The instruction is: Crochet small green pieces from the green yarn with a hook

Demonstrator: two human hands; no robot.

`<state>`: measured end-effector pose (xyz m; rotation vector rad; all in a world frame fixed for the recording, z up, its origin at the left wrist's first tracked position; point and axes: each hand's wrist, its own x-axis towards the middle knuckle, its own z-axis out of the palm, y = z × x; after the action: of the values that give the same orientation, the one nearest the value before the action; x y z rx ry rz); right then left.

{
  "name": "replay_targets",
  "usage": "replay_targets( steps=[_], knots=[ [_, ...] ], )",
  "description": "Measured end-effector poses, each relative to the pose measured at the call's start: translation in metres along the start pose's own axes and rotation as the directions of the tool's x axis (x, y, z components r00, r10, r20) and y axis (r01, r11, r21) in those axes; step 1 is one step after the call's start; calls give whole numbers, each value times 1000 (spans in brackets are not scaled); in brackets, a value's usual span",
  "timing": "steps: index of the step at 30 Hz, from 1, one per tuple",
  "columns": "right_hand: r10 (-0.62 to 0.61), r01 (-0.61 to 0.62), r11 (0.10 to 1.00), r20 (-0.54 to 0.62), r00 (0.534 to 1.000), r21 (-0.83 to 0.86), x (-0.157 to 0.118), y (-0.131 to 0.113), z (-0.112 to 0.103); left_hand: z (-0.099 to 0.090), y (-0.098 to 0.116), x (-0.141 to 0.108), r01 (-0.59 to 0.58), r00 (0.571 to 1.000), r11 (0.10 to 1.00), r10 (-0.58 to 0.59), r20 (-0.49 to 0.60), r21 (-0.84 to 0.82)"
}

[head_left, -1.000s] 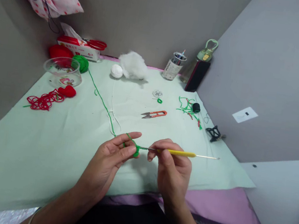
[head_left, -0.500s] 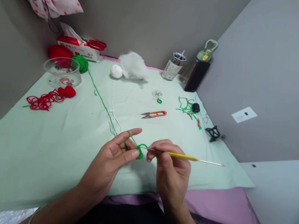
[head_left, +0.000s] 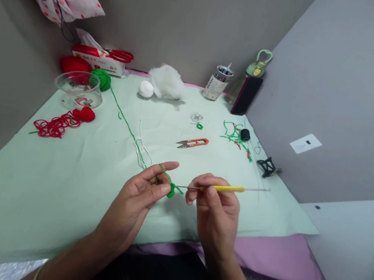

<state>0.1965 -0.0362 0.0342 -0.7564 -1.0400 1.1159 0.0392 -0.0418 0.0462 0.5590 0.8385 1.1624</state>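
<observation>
Between the thumb and fingers of my left hand is a small green crochet piece. Green yarn runs over its raised index finger and back to a green yarn ball at the far left. My right hand is closed round a double-ended crochet hook with a yellow handle. The hook's left tip meets the green piece; its other end points out to the right. A short strand of green yarn hangs by the piece, between the two hands.
Orange thread snips lie beyond my hands. Red yarn and a clear plastic bowl are at left. White stuffing and a white yarn ball sit at the back. Yarn scraps, a can and a phone stand right.
The green piece has shifted slightly left, and the loop above the hook now shows as a strand angled down. The hook's right end has tilted up and moved left.
</observation>
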Motion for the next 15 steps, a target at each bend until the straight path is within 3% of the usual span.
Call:
replay_targets(
  steps=[6,15],
  knots=[
    [-53,60,990,59,997,-127,-1,8,1,1,-10,-2,-49,999,993,46,29,110],
    [61,-60,997,24,998,-42,3,6,-3,1,-6,-1,-16,1000,999,15,26,40]
  ],
)
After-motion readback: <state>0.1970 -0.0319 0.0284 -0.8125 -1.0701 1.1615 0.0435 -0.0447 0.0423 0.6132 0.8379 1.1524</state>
